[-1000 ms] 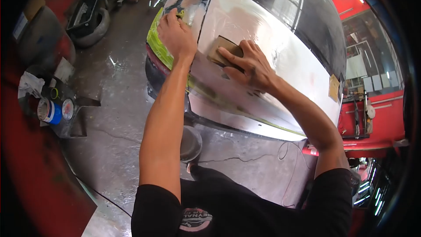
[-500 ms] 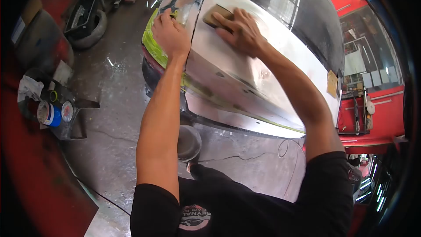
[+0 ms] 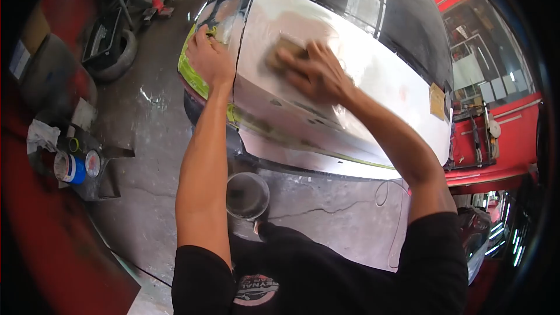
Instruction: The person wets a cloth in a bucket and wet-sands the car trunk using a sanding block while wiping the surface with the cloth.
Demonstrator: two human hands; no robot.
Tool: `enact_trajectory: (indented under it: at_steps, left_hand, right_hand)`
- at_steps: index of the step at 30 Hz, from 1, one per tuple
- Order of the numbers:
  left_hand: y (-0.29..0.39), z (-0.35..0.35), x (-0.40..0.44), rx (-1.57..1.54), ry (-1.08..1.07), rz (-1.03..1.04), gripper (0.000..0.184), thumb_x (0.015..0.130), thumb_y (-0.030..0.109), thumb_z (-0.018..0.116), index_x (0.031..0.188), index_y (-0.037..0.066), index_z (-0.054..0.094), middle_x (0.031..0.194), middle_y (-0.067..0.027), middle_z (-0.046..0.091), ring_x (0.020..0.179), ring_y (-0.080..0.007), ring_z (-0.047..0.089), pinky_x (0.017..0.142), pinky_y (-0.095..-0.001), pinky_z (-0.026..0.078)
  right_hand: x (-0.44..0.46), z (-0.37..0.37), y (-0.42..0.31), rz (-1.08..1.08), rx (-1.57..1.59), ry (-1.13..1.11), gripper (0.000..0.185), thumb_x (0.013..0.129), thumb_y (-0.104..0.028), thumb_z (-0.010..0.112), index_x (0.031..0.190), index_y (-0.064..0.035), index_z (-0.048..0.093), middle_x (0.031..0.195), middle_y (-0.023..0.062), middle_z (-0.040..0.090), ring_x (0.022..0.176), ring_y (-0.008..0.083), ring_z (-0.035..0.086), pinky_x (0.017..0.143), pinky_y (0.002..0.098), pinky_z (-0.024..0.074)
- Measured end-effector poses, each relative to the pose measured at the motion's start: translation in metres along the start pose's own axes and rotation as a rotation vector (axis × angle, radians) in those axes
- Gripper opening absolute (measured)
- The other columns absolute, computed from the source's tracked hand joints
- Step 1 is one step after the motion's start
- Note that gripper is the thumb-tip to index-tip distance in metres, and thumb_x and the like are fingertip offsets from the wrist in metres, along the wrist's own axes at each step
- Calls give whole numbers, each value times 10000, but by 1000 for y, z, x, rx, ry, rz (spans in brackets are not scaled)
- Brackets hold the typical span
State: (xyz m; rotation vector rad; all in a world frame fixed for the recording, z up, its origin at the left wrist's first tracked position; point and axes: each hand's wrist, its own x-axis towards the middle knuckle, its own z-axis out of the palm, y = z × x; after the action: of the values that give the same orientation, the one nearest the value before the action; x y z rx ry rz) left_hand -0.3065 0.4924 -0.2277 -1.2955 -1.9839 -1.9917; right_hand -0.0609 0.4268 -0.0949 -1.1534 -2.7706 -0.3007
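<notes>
Our part-spread right hand (image 3: 318, 76) grips the block (image 3: 284, 52), likely for steadiness; our left hand (image 3: 211, 63) half-curls past the panel's (image 3: 388, 105) left edge, hold unclear.

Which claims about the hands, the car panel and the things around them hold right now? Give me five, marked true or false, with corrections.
1. The right hand grips a tan sanding block. True.
2. The left hand grips a second block. False: it holds no block, and its fingers are at the yellow-green masking tape.
3. A tan patch shows near the right edge of the pale car panel. True.
4. The blue container sits against the car. False: it is well apart, at the picture's left.
5. The person's sleeves are black. True.
</notes>
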Motion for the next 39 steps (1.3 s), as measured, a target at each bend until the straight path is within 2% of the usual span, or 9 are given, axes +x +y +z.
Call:
enact_trajectory:
  at_steps: [5,9,13,17,19,25,27,30,39]
  left_hand:
    - [-9,1,-1,-4,7,33,366,994,66,643,1357,91,680,1331,-175,663,1242,-411,600,1025,-538,477]
    - [1,-7,0,28,-8,-12,355,1006,56,618,1356,67,675,1336,-185,668,1227,-404,615,1053,-506,475]
    - [1,-4,-2,10,2,20,348,1012,61,612,1355,71,675,1324,-180,670,1215,-408,617,1040,-507,478]
    - [-4,-4,-1,-23,-27,11,351,1010,59,612,1354,71,677,1320,-186,672,1220,-410,616,1045,-514,476]
    - [-2,-4,-2,2,-13,-11,355,1009,59,612,1357,67,677,1322,-190,671,1227,-411,615,1056,-514,473]
    - [-3,-5,-5,-1,-12,-1,366,1003,57,615,1365,60,671,1331,-200,661,1241,-425,605,1062,-523,465]
    - [-4,-2,-1,-14,-6,10,364,992,48,624,1352,77,666,1319,-197,652,1229,-437,594,1031,-544,468]
    - [-4,-5,1,30,-30,11,356,1002,56,623,1353,30,674,1314,-206,673,1223,-432,614,1047,-518,469]
    - [-5,-2,0,10,16,15,339,988,48,645,1324,44,684,1281,-202,680,1186,-434,625,1015,-518,485]
  right_hand:
    - [-8,12,32,-142,74,-62,483,1026,-428,683,1493,-304,678,1084,186,554,1018,372,553,929,479,466]
    - [53,24,44,-102,-41,218,496,1029,-375,703,1503,-229,685,1072,194,557,982,375,544,944,466,459]
    - [-41,11,13,-117,78,56,564,998,-422,747,1541,-296,664,1046,187,553,951,349,540,883,479,471]
    - [5,19,43,-94,39,-55,526,1002,-407,740,1501,-248,696,1058,210,591,997,364,554,897,469,465]
    - [54,22,44,-75,-51,191,454,1042,-372,688,1475,-236,711,1081,217,581,1021,363,549,916,459,448]
    - [-43,4,6,-86,81,-22,477,1002,-432,737,1452,-273,717,1134,201,557,1067,351,554,989,463,476]
    - [-25,16,22,-249,89,88,515,978,-401,774,1469,-255,723,1065,174,541,979,341,548,896,472,478]
    - [49,30,40,-95,7,204,445,1025,-399,697,1448,-263,711,1142,211,575,1052,361,551,952,473,449]
    - [25,24,16,-153,65,111,491,1015,-358,723,1494,-253,697,1074,191,552,1009,369,550,917,464,459]
